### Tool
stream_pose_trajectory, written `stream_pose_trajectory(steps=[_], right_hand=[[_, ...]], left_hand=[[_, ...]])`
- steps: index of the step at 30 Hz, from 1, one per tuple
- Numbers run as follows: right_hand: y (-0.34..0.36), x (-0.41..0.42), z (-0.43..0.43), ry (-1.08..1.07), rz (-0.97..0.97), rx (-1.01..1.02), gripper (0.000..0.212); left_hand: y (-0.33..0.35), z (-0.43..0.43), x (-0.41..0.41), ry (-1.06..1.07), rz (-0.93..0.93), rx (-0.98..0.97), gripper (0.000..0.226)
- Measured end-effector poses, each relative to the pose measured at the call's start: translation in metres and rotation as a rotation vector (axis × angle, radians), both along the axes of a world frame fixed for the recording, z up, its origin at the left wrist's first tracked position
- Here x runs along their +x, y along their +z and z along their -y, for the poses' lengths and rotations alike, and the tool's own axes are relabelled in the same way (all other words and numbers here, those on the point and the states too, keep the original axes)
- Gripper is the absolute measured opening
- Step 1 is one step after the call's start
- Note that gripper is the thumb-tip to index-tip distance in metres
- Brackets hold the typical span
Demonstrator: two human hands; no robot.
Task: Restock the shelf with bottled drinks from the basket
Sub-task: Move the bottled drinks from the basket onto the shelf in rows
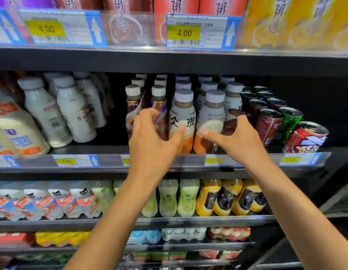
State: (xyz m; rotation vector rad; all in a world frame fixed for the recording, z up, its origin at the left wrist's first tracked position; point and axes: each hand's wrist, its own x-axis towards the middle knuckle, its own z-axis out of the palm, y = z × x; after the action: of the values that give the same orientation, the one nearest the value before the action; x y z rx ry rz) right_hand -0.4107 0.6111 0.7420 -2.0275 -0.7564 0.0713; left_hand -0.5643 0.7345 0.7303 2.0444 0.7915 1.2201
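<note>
Both hands reach to the middle shelf (91,149). The left hand (149,139) is spread wide, its thumb touching the front grey bottle (182,114). The right hand (239,137) is also wide, its thumb against the next bottle (213,115), left of the cans (270,123).

Black shelf (103,149) — white-capped bottles (182,117) in upright rows, tilted pale bottles (71,114) at left, cans (266,123) at right.
</note>
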Motion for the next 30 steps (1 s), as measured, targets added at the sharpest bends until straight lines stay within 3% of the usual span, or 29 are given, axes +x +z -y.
stream_pose_trajectory(steps=[4, 11, 15, 22, 26, 30], right_hand=[[-0.001, -0.003, -0.007, -0.095, 0.141, 0.041, 0.075], [-0.004, 0.002, -0.012, -0.082, 0.212, -0.082, 0.082], [-0.005, 0.005, -0.011, -0.06, 0.227, -0.078, 0.082], [-0.004, 0.037, 0.014, 0.067, 0.113, -0.031, 0.059], [-0.004, 0.057, 0.028, 0.137, 0.121, -0.046, 0.065], [-0.006, 0.07, 0.04, 0.22, 0.155, -0.005, 0.06]], left_hand=[[0.001, 0.011, 0.025, 0.053, -0.178, -0.031, 0.072], [0.002, 0.01, 0.037, 0.145, -0.316, -0.018, 0.071], [0.0, 0.009, 0.042, 0.177, -0.343, 0.001, 0.066], [-0.004, 0.014, 0.049, 0.107, -0.325, 0.019, 0.054], [-0.007, 0.021, 0.057, 0.075, -0.311, 0.037, 0.054], [-0.011, 0.025, 0.068, 0.007, -0.229, -0.077, 0.058]])
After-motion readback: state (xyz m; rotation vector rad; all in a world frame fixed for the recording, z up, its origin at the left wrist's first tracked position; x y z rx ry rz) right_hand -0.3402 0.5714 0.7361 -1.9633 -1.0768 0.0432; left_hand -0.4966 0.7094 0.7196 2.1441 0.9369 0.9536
